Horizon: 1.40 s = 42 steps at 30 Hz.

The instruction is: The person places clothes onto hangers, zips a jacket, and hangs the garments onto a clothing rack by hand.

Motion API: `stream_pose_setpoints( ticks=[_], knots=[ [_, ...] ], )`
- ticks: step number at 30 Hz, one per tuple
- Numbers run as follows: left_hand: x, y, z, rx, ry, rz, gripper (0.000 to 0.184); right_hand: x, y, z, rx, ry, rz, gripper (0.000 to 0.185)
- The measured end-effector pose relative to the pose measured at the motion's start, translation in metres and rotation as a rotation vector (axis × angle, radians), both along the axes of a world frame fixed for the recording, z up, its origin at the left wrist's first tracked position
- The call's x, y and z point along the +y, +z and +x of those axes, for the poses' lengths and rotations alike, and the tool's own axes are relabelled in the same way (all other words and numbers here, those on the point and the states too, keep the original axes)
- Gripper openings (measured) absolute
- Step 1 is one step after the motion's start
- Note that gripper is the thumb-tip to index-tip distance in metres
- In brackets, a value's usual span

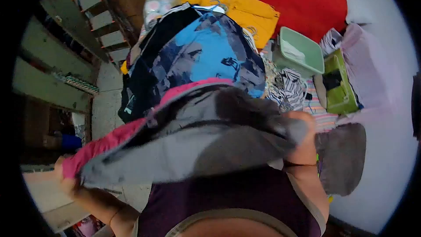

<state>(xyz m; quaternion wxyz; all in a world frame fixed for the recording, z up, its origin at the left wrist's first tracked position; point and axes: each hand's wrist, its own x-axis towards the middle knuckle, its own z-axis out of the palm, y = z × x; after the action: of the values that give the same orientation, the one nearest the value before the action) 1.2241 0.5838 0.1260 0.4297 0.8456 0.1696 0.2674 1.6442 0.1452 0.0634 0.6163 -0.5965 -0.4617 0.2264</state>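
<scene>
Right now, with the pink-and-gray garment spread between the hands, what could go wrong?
The pink-and-gray garment hides the near edge of the blue-patterned clothing, so it might snag that unnoticed. The left hand seems to grip only one end, which could slip free.

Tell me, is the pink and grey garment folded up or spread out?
Spread out: the garment stretches wide between the left hand and the right hand, its grey side showing broadly, pink along the far edge.
</scene>
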Motion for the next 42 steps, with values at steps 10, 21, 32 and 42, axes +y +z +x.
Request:
stream_pose_setpoints(
  ticks=[10,21,32,42],
  knots=[
    [0.051,0.052,0.268,-0.148,0.069,-0.514,0.041,0.122,0.110,0.153,0.107,-0.064,-0.110,0.051],
    [0.074,-0.156,0.426,-0.043,-0.010,-0.474,0.041,-0.099,-0.115,0.308,0.471,-0.676,-0.362,0.028],
    [0.088,-0.342,0.393,0.203,0.413,-0.310,0.042,-0.307,-0.414,0.221,1.321,-1.187,-0.431,0.018],
    [0.020,-0.316,0.384,0.463,0.637,-0.072,0.038,-0.377,-0.531,0.275,-0.355,-0.971,-1.357,0.015]
  ],
)
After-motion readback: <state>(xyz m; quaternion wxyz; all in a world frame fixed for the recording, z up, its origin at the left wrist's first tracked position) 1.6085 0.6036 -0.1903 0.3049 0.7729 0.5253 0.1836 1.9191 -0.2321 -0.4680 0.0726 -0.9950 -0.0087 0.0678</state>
